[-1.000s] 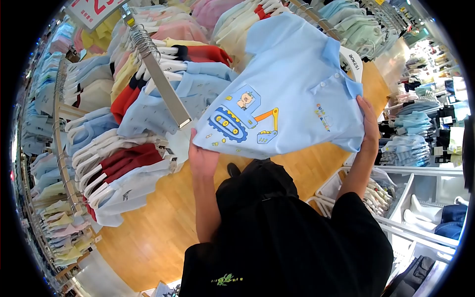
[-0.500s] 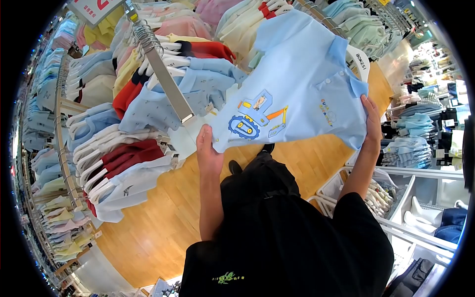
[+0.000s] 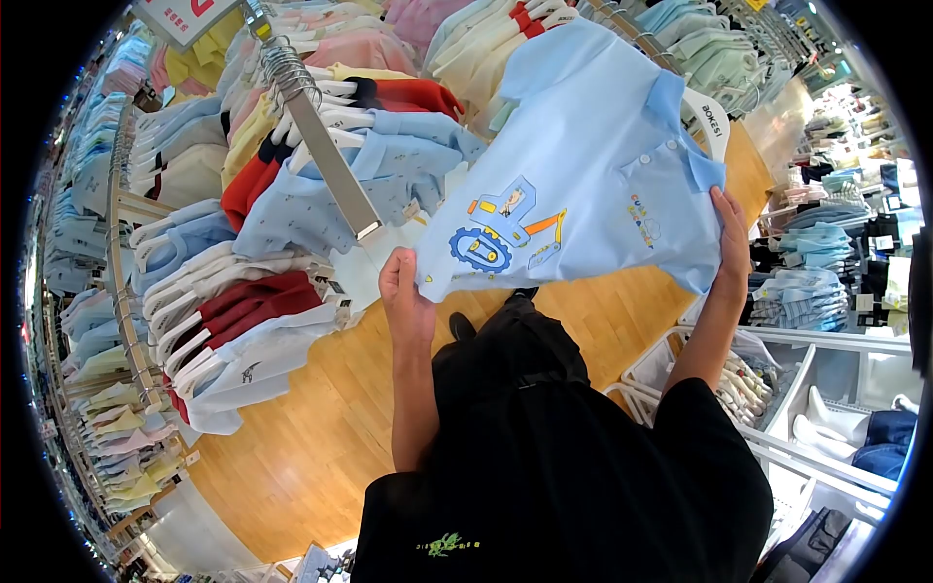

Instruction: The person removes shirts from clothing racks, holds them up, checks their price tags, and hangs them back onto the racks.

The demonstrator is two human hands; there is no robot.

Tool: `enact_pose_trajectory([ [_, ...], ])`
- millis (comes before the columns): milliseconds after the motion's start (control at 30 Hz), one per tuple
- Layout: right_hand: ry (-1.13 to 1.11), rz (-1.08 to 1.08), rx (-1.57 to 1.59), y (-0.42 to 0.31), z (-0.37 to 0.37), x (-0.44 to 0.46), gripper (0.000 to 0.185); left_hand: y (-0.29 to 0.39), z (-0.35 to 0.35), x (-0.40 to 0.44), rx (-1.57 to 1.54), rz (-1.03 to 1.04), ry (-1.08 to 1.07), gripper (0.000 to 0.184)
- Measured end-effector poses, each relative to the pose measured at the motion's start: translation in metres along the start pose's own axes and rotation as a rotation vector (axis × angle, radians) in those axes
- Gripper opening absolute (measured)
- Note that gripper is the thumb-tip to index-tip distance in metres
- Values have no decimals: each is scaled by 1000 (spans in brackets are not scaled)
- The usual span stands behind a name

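A light blue polo shirt [image 3: 573, 146] with a cartoon excavator print is stretched out between my two hands. A white hanger [image 3: 708, 119] sticks out of its collar on the right. At the hem, my left hand [image 3: 400, 282] pinches the cloth between thumb and fingers. My right hand [image 3: 731, 228] is closed on the collar and shoulder side, its thumb on top and the other fingers partly hidden behind the cloth. Just left of the hem is the end of a metal rack bar [image 3: 335, 170].
Patterned light blue shirts [image 3: 330, 189] hang along the bar. Dark red and white garments [image 3: 253, 335] hang lower left. A price sign [image 3: 185, 19] stands at top left. White shelving [image 3: 787, 389] with folded clothes is at right, above a wooden floor [image 3: 292, 466].
My left hand has shifted very slightly left, with its fingers a little more curled at the hem. The shirt and my right hand stay almost in place.
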State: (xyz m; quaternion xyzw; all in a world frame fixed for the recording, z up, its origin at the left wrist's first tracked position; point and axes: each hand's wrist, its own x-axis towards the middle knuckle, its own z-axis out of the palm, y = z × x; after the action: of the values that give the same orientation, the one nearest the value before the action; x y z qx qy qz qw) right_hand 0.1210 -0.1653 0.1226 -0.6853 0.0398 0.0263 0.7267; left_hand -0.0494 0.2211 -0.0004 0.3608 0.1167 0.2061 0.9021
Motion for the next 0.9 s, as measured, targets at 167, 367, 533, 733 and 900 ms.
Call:
enact_pose_trajectory([
  [167, 29, 6, -2, 1, -1, 1, 30, 6, 0, -4, 16, -8, 24, 21],
  [367, 72, 9, -13, 5, -2, 3, 32, 5, -13, -5, 80, 21, -4, 13],
  [533, 21, 32, 19, 8, -6, 6, 35, 6, -15, -3, 60, 50, 8, 9],
  [733, 136, 22, -24, 6, 2, 2, 40, 6, -17, -4, 203, 17, 90, 3],
  [900, 247, 16, -54, -2, 16, -6, 40, 9, -11, -5, 226, -4, 129, 3],
])
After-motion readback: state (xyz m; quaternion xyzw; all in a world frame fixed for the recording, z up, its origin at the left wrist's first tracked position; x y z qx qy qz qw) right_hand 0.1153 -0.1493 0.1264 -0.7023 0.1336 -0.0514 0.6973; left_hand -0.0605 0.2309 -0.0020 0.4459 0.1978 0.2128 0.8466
